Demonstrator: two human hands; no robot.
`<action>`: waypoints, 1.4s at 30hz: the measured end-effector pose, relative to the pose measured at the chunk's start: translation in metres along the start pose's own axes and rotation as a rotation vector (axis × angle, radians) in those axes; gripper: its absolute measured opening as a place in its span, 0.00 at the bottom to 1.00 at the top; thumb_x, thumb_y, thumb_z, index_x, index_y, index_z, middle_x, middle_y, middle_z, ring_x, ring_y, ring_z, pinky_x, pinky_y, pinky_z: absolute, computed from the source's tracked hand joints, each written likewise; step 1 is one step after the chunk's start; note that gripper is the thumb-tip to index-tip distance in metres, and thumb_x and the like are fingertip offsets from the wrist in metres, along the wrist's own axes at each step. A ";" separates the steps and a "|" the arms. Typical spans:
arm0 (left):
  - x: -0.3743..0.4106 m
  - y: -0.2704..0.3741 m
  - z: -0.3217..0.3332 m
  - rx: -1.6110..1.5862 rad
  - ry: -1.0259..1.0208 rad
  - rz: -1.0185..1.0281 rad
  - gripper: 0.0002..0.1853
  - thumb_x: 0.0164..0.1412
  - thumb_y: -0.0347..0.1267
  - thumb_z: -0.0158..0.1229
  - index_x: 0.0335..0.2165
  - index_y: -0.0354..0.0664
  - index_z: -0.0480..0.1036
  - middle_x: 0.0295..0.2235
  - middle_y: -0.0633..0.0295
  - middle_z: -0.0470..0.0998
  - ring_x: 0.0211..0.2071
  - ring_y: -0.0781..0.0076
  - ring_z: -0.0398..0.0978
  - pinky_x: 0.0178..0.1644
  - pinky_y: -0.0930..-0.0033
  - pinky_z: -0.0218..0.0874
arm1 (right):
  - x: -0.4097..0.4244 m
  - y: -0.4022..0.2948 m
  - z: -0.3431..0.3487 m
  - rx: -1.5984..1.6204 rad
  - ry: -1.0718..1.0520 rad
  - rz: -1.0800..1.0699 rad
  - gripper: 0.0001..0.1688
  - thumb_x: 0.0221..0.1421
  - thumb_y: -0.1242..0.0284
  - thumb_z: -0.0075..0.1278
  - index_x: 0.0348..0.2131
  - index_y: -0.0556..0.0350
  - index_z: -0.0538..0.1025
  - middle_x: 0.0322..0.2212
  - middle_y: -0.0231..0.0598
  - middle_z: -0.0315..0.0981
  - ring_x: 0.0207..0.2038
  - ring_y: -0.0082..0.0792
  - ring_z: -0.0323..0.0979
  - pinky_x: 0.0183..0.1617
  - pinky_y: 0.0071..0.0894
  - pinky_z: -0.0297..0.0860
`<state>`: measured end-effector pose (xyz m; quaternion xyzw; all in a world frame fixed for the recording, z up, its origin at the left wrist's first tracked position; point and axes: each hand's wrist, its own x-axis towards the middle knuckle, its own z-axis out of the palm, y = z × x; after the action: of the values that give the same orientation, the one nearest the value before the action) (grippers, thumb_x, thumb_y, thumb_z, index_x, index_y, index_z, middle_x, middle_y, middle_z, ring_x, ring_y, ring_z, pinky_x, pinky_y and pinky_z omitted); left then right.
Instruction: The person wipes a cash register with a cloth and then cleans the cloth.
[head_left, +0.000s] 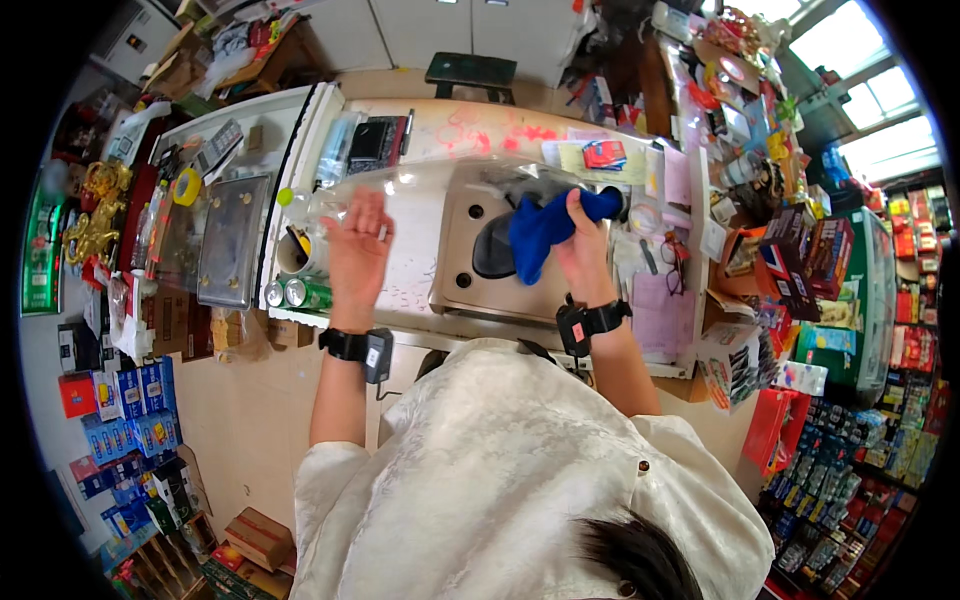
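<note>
My right hand (581, 251) grips a bundled blue cloth (541, 229), thumb on top, above the right side of a beige metal appliance (450, 259). A dark oval piece (493, 249) and round black knobs or feet show on that appliance; the cloth hides part of it. To its left my left hand (358, 251) is raised with fingers apart, and nothing shows in its grasp. Clear plastic (420, 178), apparently a sheet or cover, stretches behind both hands; whether the left fingers touch it I cannot tell. Both wrists wear black strapped devices.
Left of my left hand stand a pen cup (292, 251), green drink cans (304, 292) and a clear bottle (295, 201). Eyeglasses (673, 262) and pink papers (660, 307) lie on the right. Behind are notebooks (375, 142), red packets (604, 154) and a dark stool (471, 71).
</note>
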<state>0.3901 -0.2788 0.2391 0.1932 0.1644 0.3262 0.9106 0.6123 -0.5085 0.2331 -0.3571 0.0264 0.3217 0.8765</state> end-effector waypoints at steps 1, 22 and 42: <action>-0.001 -0.010 0.006 -0.027 -0.039 -0.016 0.29 0.68 0.50 0.51 0.56 0.38 0.68 0.55 0.57 0.74 0.60 0.66 0.67 0.60 0.62 0.60 | -0.004 0.002 0.009 -0.007 0.003 -0.018 0.10 0.59 0.70 0.61 0.38 0.51 0.77 0.32 0.30 0.76 0.34 0.30 0.76 0.43 0.38 0.76; 0.016 -0.060 0.078 0.364 -0.152 0.112 0.04 0.67 0.30 0.54 0.34 0.43 0.73 0.60 0.52 0.68 0.60 0.52 0.69 0.58 0.66 0.66 | -0.022 0.031 -0.021 -0.118 -0.031 0.030 0.15 0.60 0.66 0.60 0.42 0.53 0.74 0.38 0.30 0.76 0.41 0.27 0.75 0.48 0.34 0.73; 0.028 -0.048 0.038 0.474 -0.251 -0.240 0.07 0.60 0.33 0.62 0.31 0.49 0.70 0.58 0.53 0.70 0.50 0.63 0.76 0.34 0.81 0.64 | -0.039 0.004 -0.048 0.204 -0.307 0.229 0.18 0.61 0.75 0.41 0.50 0.54 0.72 0.45 0.37 0.75 0.49 0.36 0.73 0.57 0.40 0.68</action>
<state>0.4524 -0.3036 0.2456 0.4187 0.1436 0.1422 0.8854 0.5886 -0.5583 0.2060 -0.2081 -0.0349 0.4656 0.8595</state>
